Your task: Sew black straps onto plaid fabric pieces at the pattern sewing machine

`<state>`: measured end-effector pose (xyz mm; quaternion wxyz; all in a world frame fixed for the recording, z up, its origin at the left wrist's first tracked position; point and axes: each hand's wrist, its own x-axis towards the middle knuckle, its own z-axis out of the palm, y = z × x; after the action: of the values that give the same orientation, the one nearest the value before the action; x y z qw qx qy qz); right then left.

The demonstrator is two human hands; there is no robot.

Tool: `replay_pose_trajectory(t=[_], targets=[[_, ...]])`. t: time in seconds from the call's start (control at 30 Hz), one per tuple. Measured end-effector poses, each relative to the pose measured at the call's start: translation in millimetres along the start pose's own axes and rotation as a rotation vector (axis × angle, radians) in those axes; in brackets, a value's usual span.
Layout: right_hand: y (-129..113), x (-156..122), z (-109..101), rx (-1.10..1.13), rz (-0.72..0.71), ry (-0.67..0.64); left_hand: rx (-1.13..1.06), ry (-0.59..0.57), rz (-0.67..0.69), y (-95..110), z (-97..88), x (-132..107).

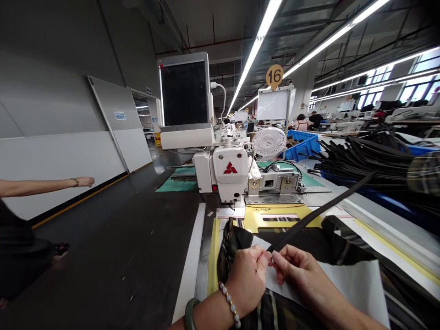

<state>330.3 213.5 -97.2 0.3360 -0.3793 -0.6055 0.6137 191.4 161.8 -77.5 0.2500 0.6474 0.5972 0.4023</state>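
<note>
Both hands meet over the work surface, fingertips pinched together at the near end of a dark fabric strip (311, 219). My left hand (248, 277), with a beaded bracelet and a green bangle at the wrist, is closed on it. Beside it, my right hand (302, 272) pinches the same end. The strip stretches away to the upper right, its far end raised. Beneath the hands lie a white sheet (357, 279) and dark plaid fabric (275, 311). Just beyond is a yellow template (252, 220) with a rectangular slot, partly covered by the fabric.
A white sewing machine head (230, 172) stands ahead, with a dark screen (184, 94) above it and a small fan (269, 142) to the right. A pile of dark strips (364, 158) fills the right side near a blue crate (302, 144). Another person's arm (41, 187) reaches in at left.
</note>
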Motion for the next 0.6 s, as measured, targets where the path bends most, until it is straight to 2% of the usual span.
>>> replay_pose_trajectory(t=[0.17,0.33,0.47,0.6], targets=[[-5.2,-0.5,-0.5,0.046,0.026,0.015,0.078,-0.015,0.009,4.1,-3.7,-4.0],[0.9,2.4,-6.6,0.167,0.017,0.054,0.150,0.047,-0.079,3.2,-3.0,-7.6],[2.8,2.7,-7.2,0.192,0.012,-0.001,0.053,0.052,-0.084,2.7,-0.6,-6.2],[-5.8,-1.7,-2.0,0.087,-0.023,-0.079,-0.062,-0.008,-0.082,4.0,1.4,-3.2]])
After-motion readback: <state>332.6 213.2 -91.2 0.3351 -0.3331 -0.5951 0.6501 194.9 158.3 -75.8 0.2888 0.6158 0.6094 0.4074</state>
